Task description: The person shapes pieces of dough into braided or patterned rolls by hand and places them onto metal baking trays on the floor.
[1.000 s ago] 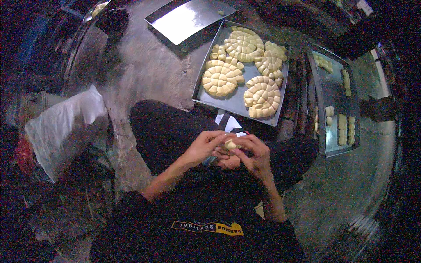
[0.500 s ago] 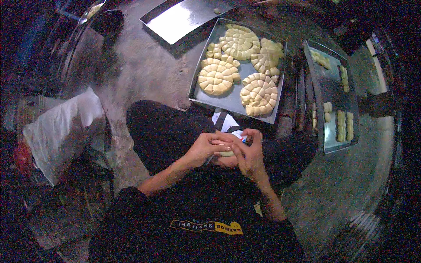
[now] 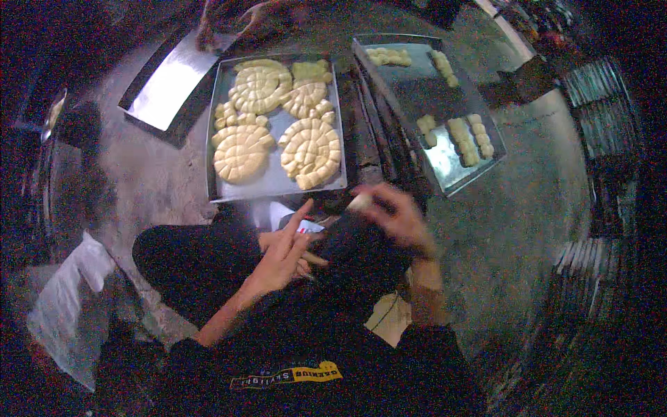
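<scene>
My right hand is raised above my right knee, blurred by motion, with its fingertips pinching a small pale piece of dough. Lower and to the left, my left hand hovers over my lap with its fingers spread and nothing in them. Just beyond both hands lies a metal baking tray. Turtle-shaped dough sits at its near left, scored into many small blocks. Another scored dough shape lies at its near right, and more fill the far half.
A second tray to the right bears several knotted dough strips. At the far left, another person's hand reaches to a shiny tray. A whitish sheet hangs at the left. Dark stacked trays stand at the right.
My hands have parted from around the pale dough; the right has moved away to the right with a piece. My view has turned right. Another person's hand now reaches over the far tray.
</scene>
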Demonstrator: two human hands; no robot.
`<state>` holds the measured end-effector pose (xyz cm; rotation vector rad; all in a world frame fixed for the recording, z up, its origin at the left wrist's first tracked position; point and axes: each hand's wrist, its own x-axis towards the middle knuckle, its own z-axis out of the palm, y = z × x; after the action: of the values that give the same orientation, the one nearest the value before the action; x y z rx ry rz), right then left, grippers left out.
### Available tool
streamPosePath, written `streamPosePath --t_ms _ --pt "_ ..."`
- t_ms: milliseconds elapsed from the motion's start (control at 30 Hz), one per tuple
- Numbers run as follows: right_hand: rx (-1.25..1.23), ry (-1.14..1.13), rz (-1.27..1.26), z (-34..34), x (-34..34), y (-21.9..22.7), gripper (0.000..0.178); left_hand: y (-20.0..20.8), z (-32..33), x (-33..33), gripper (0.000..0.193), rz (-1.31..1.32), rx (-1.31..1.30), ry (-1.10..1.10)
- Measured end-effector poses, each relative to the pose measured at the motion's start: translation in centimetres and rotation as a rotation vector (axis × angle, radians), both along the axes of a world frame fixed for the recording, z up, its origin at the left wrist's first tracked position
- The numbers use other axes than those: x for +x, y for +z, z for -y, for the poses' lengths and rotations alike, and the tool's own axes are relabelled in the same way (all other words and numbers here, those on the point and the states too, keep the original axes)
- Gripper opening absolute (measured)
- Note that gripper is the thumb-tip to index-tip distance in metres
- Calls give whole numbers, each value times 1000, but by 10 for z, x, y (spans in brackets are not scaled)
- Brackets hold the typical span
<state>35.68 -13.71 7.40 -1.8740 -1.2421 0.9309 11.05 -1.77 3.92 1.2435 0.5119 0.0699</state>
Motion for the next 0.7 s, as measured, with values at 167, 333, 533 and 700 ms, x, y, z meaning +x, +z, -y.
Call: streamPosePath --t_ms 167,333,533,700 --pt "199 -554 349 47 182 -32 33 10 -1 6 54 86 -259 223" --pt "255 -368 426 59 318 -124 41 -19 -2 -14 53 40 -283 223" --pt "106 -414 281 -5 300 -141 26 -28 -21 -68 56 4 -237 427" --pt "224 -540 357 33 318 -124 27 -46 -16 -73 58 26 -307 454"
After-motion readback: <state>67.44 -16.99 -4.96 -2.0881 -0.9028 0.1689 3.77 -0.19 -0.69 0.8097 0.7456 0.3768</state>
